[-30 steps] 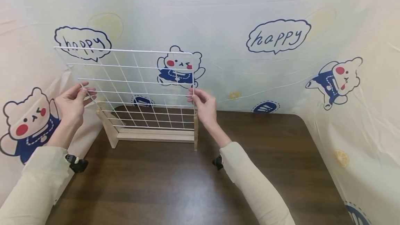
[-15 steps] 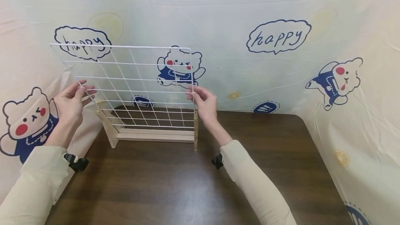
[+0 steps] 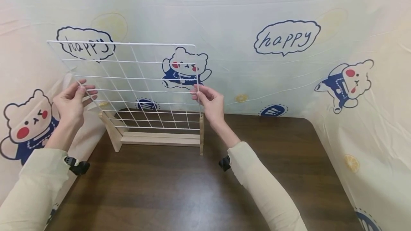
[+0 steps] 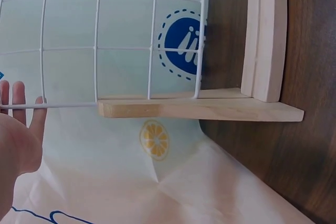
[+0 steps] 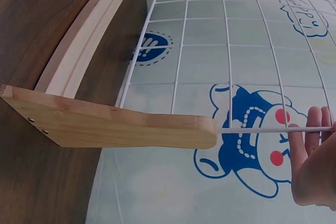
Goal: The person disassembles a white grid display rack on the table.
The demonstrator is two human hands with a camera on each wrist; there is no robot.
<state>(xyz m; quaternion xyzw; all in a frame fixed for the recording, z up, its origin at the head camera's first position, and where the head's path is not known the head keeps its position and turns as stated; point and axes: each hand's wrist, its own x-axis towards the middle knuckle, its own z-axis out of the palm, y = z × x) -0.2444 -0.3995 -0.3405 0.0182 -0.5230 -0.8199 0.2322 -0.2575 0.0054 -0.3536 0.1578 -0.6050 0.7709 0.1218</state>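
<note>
A white wire grid [image 3: 135, 77] stands tilted between the two side pieces of a pale wooden stand [image 3: 160, 139]. My left hand [image 3: 70, 104] pinches the grid's left edge wire between thumb and fingers, above the left side piece. On the opposite edge my right hand [image 3: 212, 104] pinches the wire above the right side piece. In the left wrist view, the grid's lower end lies beside the wooden side piece [image 4: 199, 109]. The right wrist view has the other side piece [image 5: 131, 124], with two screws, alongside the grid's edge.
The stand rests on a dark brown wooden table [image 3: 179, 181], toward its back left. Behind and at both sides hangs a pale printed cloth [image 3: 237, 10] with bears, lemon slices and "happy" bubbles.
Both hands have moved slightly upward with the grid, whose top edge is higher and a little farther left. The wooden stand has stayed in place.
</note>
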